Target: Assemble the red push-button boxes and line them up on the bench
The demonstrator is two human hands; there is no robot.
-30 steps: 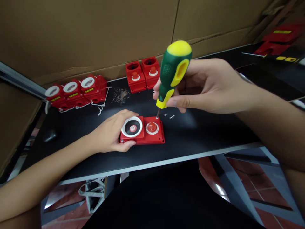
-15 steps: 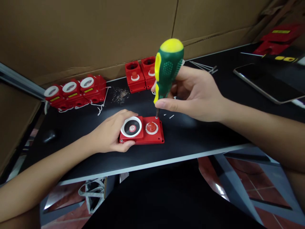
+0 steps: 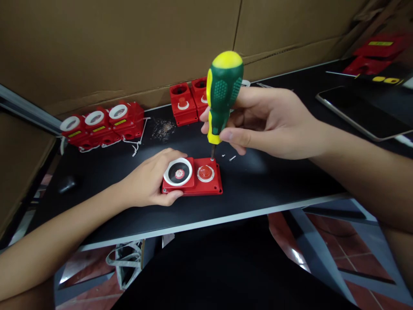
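A red box (image 3: 206,186) with a white-ringed black disc and a round red button lies flat on the black table. My left hand (image 3: 153,178) grips its left end, fingers behind and thumb along the front edge. My right hand (image 3: 264,125) holds a green and yellow screwdriver (image 3: 224,92) by the lower part of its handle. The shaft points down, its tip at a screw (image 3: 212,159) in the box's back right corner. Two small loose screws (image 3: 232,158) lie just right of the box.
Several red boxes (image 3: 97,127) with white rings stand at the back left, and two more (image 3: 183,105) at the back middle. A phone (image 3: 364,112) lies at the right, near more red parts (image 3: 380,47). A black mouse-like object (image 3: 67,184) sits at left.
The screwdriver stands more upright, its handle shifted slightly left. My right hand has changed its hold around the handle. My left hand and the box look unmoved.
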